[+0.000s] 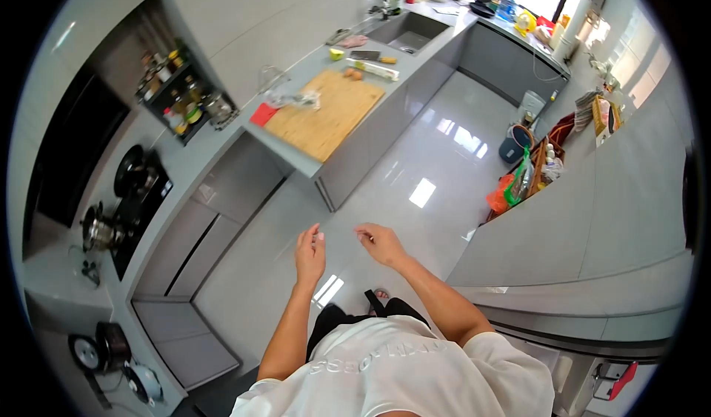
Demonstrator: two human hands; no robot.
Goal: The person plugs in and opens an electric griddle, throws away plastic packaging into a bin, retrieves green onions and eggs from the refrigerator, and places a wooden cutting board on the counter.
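Note:
Both hands hang in mid-air over the tiled floor, in front of my body and apart from each other. My left hand [310, 254] has its fingers loosely bent and spread a little, with nothing seen in it. Turned inward, my right hand [381, 245] is also loosely curled, the fingertips slightly apart, and no object shows in it. Neither touches anything. Beyond them on the counter lies a wooden cutting board [326, 117], with a crumpled clear plastic bag [300, 100] and a red item [263, 114] at its left edge. Small brown round items [353, 74] sit near its far end.
A cleaver [368, 55], a long wrapped box [375, 69] and a green item [336, 54] lie before the sink [407, 34]. The counter corner [315, 171] juts toward me. At left is a stove [144, 209]; at right stand a bin [516, 144] and bags [511, 187].

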